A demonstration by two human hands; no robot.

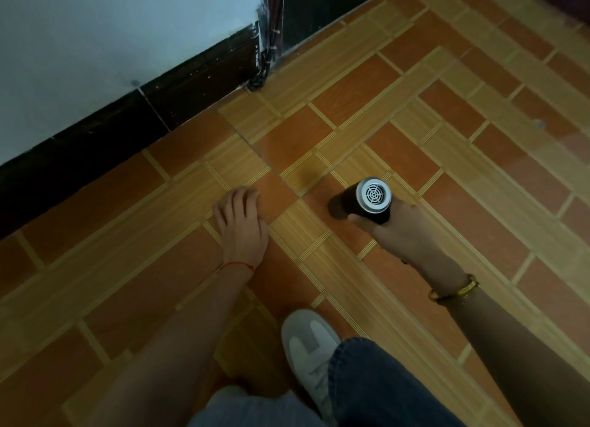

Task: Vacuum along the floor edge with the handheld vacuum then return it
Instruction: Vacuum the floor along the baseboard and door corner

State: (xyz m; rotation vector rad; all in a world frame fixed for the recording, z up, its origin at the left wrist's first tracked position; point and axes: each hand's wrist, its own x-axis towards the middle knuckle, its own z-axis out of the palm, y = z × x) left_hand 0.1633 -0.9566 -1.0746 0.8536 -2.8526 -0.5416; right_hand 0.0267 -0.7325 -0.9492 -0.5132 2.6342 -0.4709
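Gripping handheld vacuum (360, 201) in right hand (396, 228) (left hand (242, 222) hanging loose, empty), nozzle best angled toward black skirting (178, 100).

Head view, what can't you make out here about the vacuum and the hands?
- Vacuum: its nozzle end points away from the camera, hidden behind its own body; whether it touches the floor is unclear.
- Right hand: fingers wrapped behind the vacuum, out of sight.
- Left hand: blurred; contact with the floor cannot be told.
- Cables at the wall corner: too dark and small to follow.
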